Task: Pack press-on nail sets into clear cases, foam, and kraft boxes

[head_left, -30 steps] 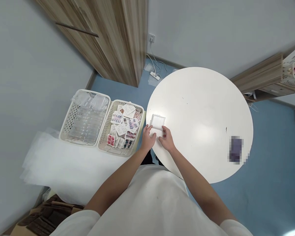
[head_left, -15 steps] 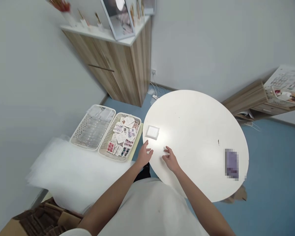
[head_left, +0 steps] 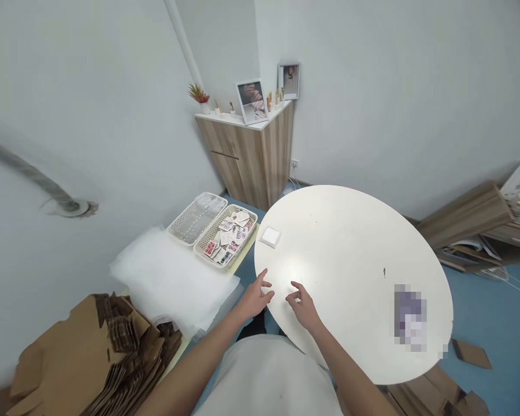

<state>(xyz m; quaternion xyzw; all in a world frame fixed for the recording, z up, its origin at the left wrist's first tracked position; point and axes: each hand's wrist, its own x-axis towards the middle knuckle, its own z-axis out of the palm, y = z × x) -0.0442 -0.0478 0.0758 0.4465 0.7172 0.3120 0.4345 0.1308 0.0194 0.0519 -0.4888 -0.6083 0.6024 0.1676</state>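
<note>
Over the near-left edge of the round white table (head_left: 351, 242), my left hand (head_left: 256, 294) is held with its fingers apart and nothing in it. My right hand (head_left: 302, 303) hovers to its right, fingers loosely spread and slightly bent, also holding nothing. Beyond the left hand, a small flat white square packet (head_left: 270, 237) lies by the table's left edge; neither hand touches it. To the left stands a white basket (head_left: 198, 247) with cards of coloured press-on nails (head_left: 227, 234). Beside it, a second white basket (head_left: 171, 229) holds clear plastic cases or sleeves (head_left: 196, 216).
A stack of translucent white sheets (head_left: 169, 277) lies left of me, with flattened brown cardboard boxes (head_left: 78, 352) below it. A pixelated purplish item (head_left: 409, 318) sits at the table's right. Behind stands a wooden cabinet (head_left: 251, 162) with picture frames. More cardboard (head_left: 429, 393) lies under the table's right side.
The view has tilted up and shifted, bringing more wall and cardboard into sight. The right fingers, earlier around a small pale spot, are now spread. The packet stays on the table.
</note>
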